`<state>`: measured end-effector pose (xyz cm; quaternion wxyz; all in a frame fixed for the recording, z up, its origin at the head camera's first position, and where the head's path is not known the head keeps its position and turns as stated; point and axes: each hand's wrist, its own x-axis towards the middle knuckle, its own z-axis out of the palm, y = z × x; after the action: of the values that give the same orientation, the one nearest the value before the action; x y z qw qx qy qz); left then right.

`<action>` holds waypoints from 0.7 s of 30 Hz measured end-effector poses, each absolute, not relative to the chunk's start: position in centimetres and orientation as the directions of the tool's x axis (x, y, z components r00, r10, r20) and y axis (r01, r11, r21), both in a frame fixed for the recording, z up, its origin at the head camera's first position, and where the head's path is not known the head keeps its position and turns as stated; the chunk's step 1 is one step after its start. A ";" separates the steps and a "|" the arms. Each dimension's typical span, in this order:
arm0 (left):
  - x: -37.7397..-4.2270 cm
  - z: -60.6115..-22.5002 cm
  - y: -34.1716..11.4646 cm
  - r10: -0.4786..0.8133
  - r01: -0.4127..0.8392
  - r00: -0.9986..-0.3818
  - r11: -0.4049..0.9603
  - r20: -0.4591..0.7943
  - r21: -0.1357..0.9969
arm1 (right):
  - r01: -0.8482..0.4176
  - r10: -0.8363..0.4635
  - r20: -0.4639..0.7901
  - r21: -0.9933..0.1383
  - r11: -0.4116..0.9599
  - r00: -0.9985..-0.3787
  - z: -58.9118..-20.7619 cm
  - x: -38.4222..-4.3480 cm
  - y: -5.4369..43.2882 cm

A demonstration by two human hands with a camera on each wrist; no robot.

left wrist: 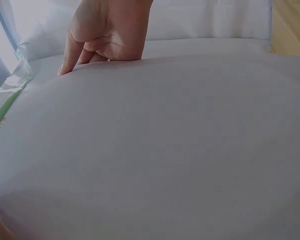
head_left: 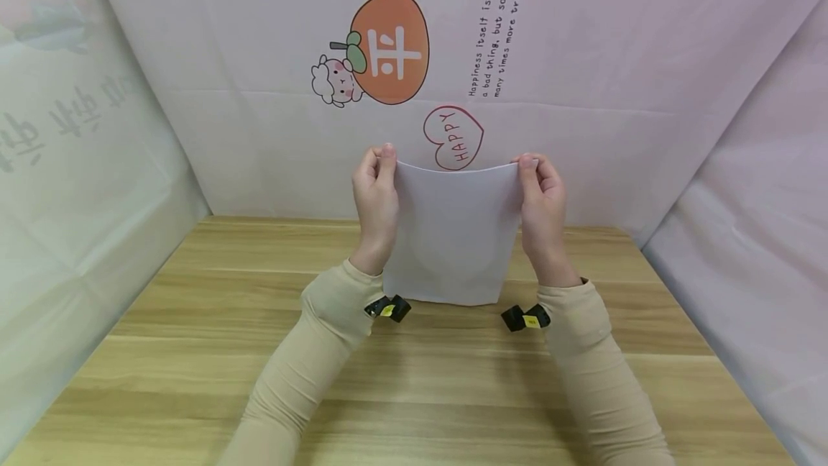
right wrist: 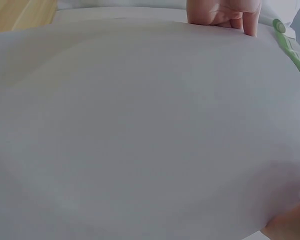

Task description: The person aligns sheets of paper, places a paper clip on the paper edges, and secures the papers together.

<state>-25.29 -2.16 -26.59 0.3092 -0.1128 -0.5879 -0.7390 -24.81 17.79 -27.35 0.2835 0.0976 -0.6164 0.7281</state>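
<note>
Both hands hold a white paper sheet (head_left: 453, 236) upright above the table, its top edge sagging slightly in the middle. The left hand (head_left: 378, 196) pinches the top left corner, thumb on the near face. At the top right corner the right hand (head_left: 542, 200) grips in the same way. The sheet (left wrist: 155, 145) fills most of the left wrist view, where the right hand (left wrist: 110, 30) shows behind its far edge. In the right wrist view the left hand (right wrist: 224, 14) appears at the top, and the right hand's thumb (right wrist: 290, 222) lies against the sheet at lower right.
A wood-grain table (head_left: 453, 387) lies below. White printed cloth (head_left: 259, 56) hangs behind and along both sides. Each wrist carries a small black camera (head_left: 388, 308). A green strip (right wrist: 292, 52) of unclear kind shows beyond the sheet's edge.
</note>
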 end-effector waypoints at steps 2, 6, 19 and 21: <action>-25.2 -26.5 -2.1 -0.327 0.596 -0.779 -0.124 0.535 0.793 | -0.538 0.290 0.498 -0.840 -0.072 -0.817 -27.4 -24.7 17.8; -25.0 -26.6 -2.1 -0.324 0.595 -0.782 -0.131 0.533 0.793 | -0.530 0.288 0.493 -0.846 -0.061 -0.821 -27.6 -24.6 17.8; -24.9 -26.8 -2.1 -0.333 0.556 -0.805 -0.141 0.490 0.819 | -0.530 0.304 0.487 -0.845 -0.073 -0.819 -28.0 -24.7 18.2; -25.0 -26.8 -2.1 -0.334 0.559 -0.803 -0.135 0.494 0.818 | -0.528 0.301 0.487 -0.846 -0.070 -0.820 -28.1 -24.7 18.2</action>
<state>-25.00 -2.06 -26.83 0.2988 -0.0960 -0.5858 -0.7472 -24.67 18.24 -28.08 0.2855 0.0917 -0.6193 0.7257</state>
